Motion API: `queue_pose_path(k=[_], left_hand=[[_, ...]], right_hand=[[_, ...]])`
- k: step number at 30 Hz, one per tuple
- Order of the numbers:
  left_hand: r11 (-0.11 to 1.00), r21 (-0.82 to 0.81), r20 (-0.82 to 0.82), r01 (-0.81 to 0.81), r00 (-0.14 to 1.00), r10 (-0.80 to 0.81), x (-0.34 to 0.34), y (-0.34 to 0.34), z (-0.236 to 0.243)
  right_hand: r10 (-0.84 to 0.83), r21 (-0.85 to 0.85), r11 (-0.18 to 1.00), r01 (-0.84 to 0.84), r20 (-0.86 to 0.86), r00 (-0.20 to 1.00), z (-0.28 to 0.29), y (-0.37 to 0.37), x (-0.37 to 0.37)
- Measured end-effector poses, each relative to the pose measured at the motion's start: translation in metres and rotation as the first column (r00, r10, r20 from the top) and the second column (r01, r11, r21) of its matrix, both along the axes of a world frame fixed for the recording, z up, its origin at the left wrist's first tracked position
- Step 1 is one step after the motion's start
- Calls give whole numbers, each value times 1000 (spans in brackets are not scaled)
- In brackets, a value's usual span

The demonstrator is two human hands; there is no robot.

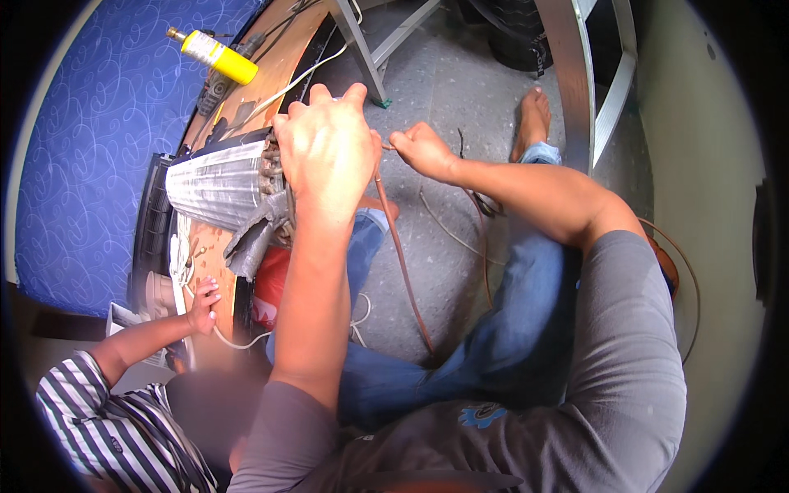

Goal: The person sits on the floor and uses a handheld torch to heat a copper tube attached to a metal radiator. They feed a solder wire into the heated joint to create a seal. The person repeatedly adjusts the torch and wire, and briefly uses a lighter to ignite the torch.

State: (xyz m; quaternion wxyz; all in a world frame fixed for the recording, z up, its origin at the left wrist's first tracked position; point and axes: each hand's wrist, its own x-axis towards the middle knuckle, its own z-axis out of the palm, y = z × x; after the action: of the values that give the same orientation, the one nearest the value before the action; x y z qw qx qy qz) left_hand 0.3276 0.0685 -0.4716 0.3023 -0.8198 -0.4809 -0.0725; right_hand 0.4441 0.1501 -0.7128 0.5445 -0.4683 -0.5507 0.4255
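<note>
A finned metal coil [218, 182] with bent tube ends lies on the wooden bench at the left. My left hand [327, 152] is closed at the coil's tube end, its back toward me. A thin copper tube [399, 242] comes out beside its thumb and hangs down toward my lap. My right hand [423, 150] is closed, pinching a short copper piece that points toward my left hand; whether it joins the hanging tube is hidden. A torn grey foam sleeve [253, 245] droops from the coil's near corner.
A yellow gas cylinder [212, 56] and cables lie on the wooden bench [215, 251], beside a blue patterned surface [82, 148]. Another person's hand [202, 306] rests at the bench's near edge. Metal ladder legs [579, 82] stand ahead; loose wires [460, 234] lie on the floor.
</note>
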Motion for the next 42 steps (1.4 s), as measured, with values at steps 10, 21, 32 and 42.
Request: queue_pose_path(k=[10, 21, 32, 42], left_hand=[[988, 113, 53, 101, 993, -107, -6, 5, -5], [1000, -9, 55, 15, 998, -14, -3, -2, 2], [993, 33, 45, 111, 993, -113, -3, -6, -1], [896, 61, 515, 441, 755, -406, 0, 5, 8]], right_hand=[[137, -56, 987, -154, -229, 964, 6, 5, -3], [189, -79, 976, -202, -152, 970, 10, 3, 4], [304, -62, 948, -313, -126, 944, 8, 13, 8], [324, -87, 937, -338, -142, 935, 30, 3, 15]])
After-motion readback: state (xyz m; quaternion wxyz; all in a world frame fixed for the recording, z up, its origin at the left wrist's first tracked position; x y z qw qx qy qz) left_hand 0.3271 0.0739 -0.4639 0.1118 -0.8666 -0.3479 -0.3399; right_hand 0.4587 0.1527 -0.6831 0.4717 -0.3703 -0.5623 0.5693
